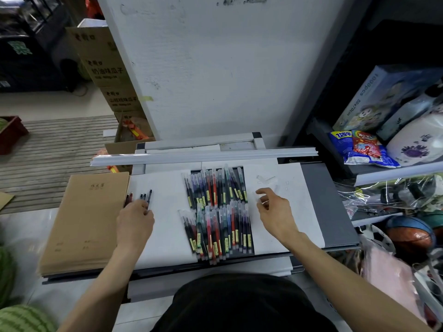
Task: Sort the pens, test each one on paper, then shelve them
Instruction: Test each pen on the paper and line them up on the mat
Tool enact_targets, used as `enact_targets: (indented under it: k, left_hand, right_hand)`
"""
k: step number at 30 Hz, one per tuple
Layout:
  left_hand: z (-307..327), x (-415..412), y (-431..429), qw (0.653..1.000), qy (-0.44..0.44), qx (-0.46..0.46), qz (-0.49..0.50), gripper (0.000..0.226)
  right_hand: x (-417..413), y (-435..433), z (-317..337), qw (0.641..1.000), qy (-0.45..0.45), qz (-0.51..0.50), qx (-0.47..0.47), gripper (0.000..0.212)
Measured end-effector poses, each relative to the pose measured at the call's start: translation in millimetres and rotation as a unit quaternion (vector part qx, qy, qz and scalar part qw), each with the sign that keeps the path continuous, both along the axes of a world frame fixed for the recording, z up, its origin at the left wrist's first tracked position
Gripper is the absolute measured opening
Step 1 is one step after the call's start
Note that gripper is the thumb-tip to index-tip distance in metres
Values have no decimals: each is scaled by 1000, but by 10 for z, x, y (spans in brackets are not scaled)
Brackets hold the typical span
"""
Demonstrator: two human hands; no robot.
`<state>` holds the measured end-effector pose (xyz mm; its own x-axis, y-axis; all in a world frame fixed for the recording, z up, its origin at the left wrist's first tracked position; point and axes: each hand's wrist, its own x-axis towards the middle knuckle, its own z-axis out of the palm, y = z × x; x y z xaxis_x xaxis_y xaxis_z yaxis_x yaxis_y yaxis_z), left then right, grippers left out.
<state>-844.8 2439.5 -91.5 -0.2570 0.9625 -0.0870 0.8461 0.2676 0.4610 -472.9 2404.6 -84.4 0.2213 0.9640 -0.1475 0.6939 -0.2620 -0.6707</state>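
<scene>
Our left hand (135, 221) is gripping several pens (146, 198), fingertips hidden. Our right hand (275, 212) is hovering, too blurred to tell its grip.

A stack of brown kraft-paper notebooks (84, 224) lies at the left. Printed brown cardboard boxes (105, 68) stand stacked beside a white pillar (215, 68). Green striped watermelons (24, 318) sit lower left. A blue puzzle box (383, 97) and blue-and-red snack packets (359, 149) lie at the right.

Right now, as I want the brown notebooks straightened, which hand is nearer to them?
Left. The left hand, gripping a few pens, sits at the right edge of the brown notebooks; the right hand hovers over the right-hand paper, beyond the pen pile.
</scene>
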Motion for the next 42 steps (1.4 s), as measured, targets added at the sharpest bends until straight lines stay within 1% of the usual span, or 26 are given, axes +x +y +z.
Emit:
enact_targets:
  k: [1,2,5,10,13,15,18,20,23,27,29,32,38,42]
  left_hand:
    - [-17,-22,49,1000,23,-5,-6,22]
    - [-38,-39,90,999,43,-14,-14,27]
    - [-82,-33,175,996,82,-33,-34,23]
    - [-108,-33,199,992,101,-53,-48,6]
    - [-52,7,151,993,87,-78,-29,16]
    - [15,61,103,995,61,-80,-18,19]
    - [197,219,11,998,-31,-55,-31,23]
    - [379,388,-67,992,-99,-52,-55,19]
    - [639,650,-220,982,-167,-44,-73,5]
    - [865,893,-444,962,-245,-46,-113,13]
    - [962,976,-523,950,-283,-47,-124,17]
    - [1032,1077,-632,936,-304,-50,-168,18]
    - [1051,1155,-733,928,-310,-30,-203,18]
    - [1038,1158,-749,927,-310,-18,-211,20]
  right_hand:
    - [-52,-29,29,1000,21,4,7,32]
    - [-101,-59,52,999,41,7,14,33]
    - [-220,-143,136,995,101,-2,25,32]
    - [-337,-234,294,977,210,-34,20,30]
    - [-371,-263,354,950,309,-51,8,26]
    - [-388,-273,393,917,392,-79,-2,21]
    - [-387,-283,474,872,473,-124,-22,15]
    - [-383,-290,541,845,515,-141,-30,13]
    - [-381,-292,615,808,567,-155,-41,16]
    - [-404,-271,703,778,607,-154,-50,15]
    - [-438,-264,763,775,613,-143,-60,23]
    - [-513,-277,887,778,613,-112,-75,33]
    - [-613,-337,988,794,600,-57,-75,32]
    - [-658,-398,973,816,574,-26,-65,32]
